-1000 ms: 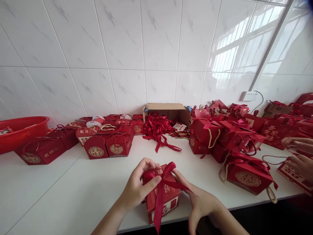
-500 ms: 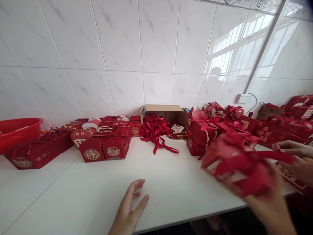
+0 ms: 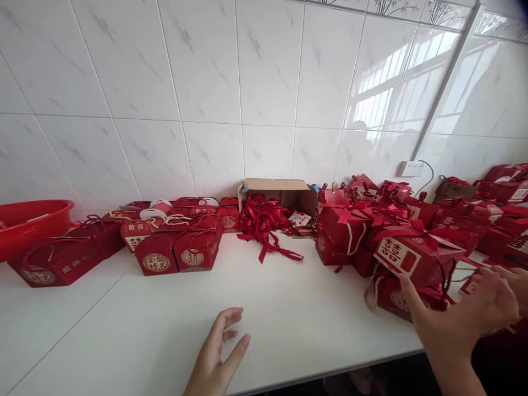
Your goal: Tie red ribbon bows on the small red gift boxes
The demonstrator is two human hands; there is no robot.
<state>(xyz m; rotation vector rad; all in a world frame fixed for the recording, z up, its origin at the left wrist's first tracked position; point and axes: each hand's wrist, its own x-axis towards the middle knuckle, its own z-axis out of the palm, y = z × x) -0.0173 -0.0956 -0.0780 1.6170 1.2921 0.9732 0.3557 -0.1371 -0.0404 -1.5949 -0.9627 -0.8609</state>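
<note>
My left hand (image 3: 216,355) hovers low over the white table (image 3: 124,324) near its front edge, fingers apart and holding nothing. My right hand (image 3: 457,319) is at the right, fingers spread, with its thumb just below a red gift box (image 3: 412,256) tied with a red ribbon bow. That box rests tilted on top of other red boxes (image 3: 388,297). No part of it is gripped.
Red gift boxes (image 3: 177,250) line the tiled wall at left and crowd the right side. An open cardboard box (image 3: 280,190) spills red ribbons (image 3: 264,220). A red basin (image 3: 28,223) sits far left. Another person's hand (image 3: 517,278) shows at the right edge.
My right hand carried the ribboned box from in front of me to the right, set it on the pile and let go. My left hand released it and stayed low.
</note>
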